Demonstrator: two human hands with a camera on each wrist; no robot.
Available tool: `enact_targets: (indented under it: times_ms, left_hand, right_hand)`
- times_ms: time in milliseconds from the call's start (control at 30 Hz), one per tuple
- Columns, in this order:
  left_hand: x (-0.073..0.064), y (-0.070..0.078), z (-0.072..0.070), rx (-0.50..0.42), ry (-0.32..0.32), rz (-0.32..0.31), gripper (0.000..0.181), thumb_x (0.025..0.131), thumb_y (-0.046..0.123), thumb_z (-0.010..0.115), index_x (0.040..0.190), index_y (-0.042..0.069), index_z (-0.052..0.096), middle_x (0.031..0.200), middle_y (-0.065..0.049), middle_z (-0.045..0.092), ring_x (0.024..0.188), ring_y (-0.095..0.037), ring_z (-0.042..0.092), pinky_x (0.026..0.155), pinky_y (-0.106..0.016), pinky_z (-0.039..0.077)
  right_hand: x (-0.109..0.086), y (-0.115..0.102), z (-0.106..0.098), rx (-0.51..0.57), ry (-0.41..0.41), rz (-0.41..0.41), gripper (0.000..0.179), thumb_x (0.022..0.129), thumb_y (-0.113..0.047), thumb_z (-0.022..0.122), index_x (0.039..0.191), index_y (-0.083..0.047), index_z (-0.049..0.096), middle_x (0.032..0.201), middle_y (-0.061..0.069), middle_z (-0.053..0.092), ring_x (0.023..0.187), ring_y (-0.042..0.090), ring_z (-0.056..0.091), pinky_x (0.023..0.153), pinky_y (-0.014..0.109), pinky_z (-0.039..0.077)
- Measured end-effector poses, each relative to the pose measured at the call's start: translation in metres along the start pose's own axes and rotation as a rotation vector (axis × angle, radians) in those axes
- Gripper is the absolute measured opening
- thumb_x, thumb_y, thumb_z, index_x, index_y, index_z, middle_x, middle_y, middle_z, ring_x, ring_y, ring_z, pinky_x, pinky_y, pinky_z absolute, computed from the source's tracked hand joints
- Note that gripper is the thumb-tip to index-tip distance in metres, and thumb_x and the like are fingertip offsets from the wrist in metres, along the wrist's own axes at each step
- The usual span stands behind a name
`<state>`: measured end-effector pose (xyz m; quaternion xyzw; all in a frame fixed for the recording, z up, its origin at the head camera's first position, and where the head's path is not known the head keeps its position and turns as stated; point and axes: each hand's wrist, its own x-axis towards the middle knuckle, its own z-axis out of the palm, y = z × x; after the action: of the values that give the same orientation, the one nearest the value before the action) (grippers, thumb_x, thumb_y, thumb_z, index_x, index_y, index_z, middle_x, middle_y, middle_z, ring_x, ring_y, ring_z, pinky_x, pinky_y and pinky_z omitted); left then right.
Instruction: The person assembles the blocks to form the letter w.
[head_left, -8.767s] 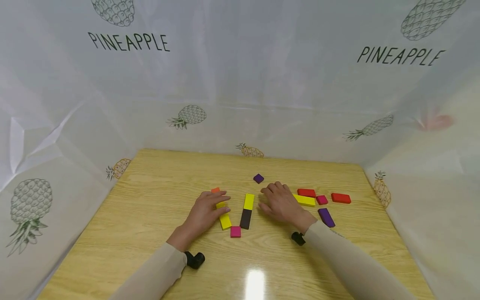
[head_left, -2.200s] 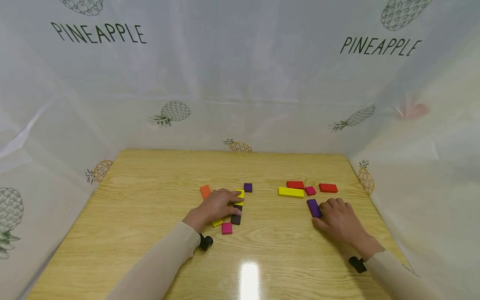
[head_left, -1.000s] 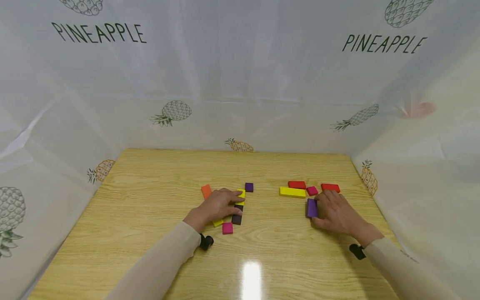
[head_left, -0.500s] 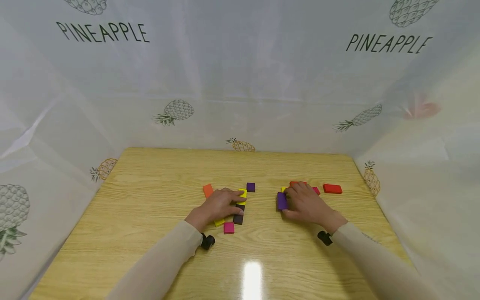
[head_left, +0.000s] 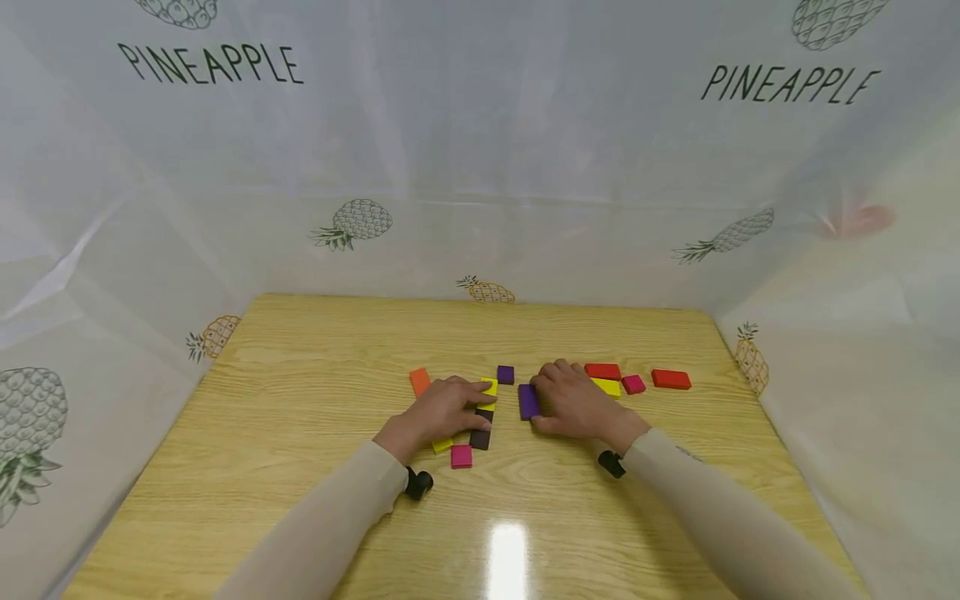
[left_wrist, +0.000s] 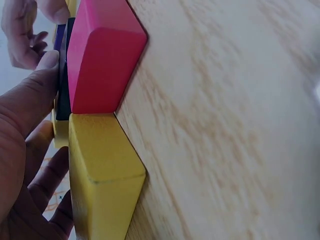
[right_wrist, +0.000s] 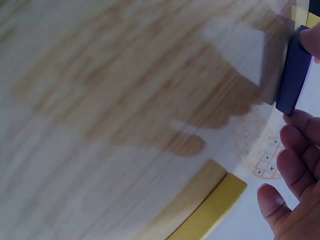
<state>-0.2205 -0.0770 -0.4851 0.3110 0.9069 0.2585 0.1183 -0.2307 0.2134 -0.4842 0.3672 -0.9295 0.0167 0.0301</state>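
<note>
My right hand (head_left: 573, 404) pinches a purple block (head_left: 528, 402) by its ends, thumb at the near end and a finger at the far end. The right wrist view shows this block (right_wrist: 294, 75) close over the table. My left hand (head_left: 438, 414) lies across the left group of blocks, index finger on a yellow block (head_left: 488, 386) and thumb on the black block (head_left: 480, 439) in line with it. A small purple square block (head_left: 506, 375) sits at the far end of that line. Another yellow block (head_left: 442, 446), partly hidden under the left hand, adjoins a pink square block (head_left: 461, 457).
An orange block (head_left: 420, 381) lies beyond the left hand. To the right are two red blocks (head_left: 602, 372), a small pink block (head_left: 633, 384) and a long yellow block (head_left: 607, 387), partly behind the right hand. A patterned curtain (head_left: 480, 150) hangs around the wooden table (head_left: 337, 333).
My right hand has gripped the purple block at the right and carried it left, near the yellow and black line. Earlier, the small purple block was turned and shifted nearer that line.
</note>
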Motion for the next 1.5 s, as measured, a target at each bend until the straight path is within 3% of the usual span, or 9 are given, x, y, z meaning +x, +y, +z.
enact_targets:
  times_ms: [533, 1500]
  left_hand:
    - [0.0, 0.0, 0.0, 0.009, 0.0, -0.005, 0.051, 0.097, 0.041, 0.076, 0.143, 0.022, 0.069, 0.161, 0.003, 0.052, 0.148, -0.028, 0.048, 0.123, -0.049, 0.037]
    - [0.0, 0.0, 0.0, 0.004, 0.0, -0.012, 0.051, 0.096, 0.04, 0.077, 0.143, 0.022, 0.069, 0.161, 0.003, 0.052, 0.148, -0.028, 0.048, 0.123, -0.049, 0.037]
  right_hand:
    - [0.008, -0.004, 0.0, 0.017, -0.033, 0.012, 0.062, 0.096, -0.051, 0.069, 0.136, -0.004, 0.064, 0.133, 0.011, 0.062, 0.122, 0.031, 0.054, 0.108, 0.052, 0.047]
    - [0.011, -0.004, 0.003, 0.03, -0.034, 0.028, 0.063, 0.095, -0.052, 0.07, 0.136, -0.004, 0.064, 0.131, 0.012, 0.062, 0.12, 0.031, 0.054, 0.106, 0.052, 0.048]
